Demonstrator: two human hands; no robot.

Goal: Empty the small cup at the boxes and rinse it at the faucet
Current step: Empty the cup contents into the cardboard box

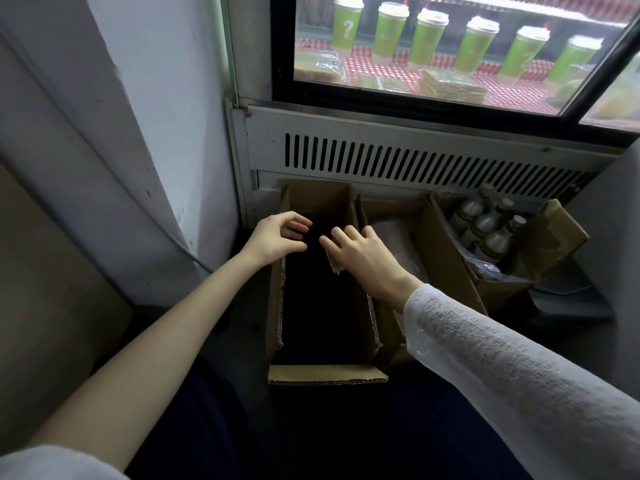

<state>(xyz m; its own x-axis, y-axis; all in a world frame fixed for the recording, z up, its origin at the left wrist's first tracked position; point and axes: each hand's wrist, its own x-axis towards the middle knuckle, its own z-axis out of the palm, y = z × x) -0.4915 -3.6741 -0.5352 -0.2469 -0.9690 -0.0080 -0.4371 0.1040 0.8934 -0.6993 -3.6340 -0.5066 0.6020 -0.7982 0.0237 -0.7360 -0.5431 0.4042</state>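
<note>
Left hand [277,237] fingers loosely curled, empty; right hand [363,252] pinches clear small cup [333,261] over dark box [322,292].

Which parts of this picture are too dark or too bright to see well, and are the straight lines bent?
Head view: the inside of the open box under both hands is almost black; the display case above is brightly lit, with glare along its top shelf; the vent panel and wall edges bow from wide-angle distortion.

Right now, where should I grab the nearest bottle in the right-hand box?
Take the bottle by its neck, with fingers coming straight down from above. It stands upright, packed against the others inside the box, so its sides are walled in.
</note>
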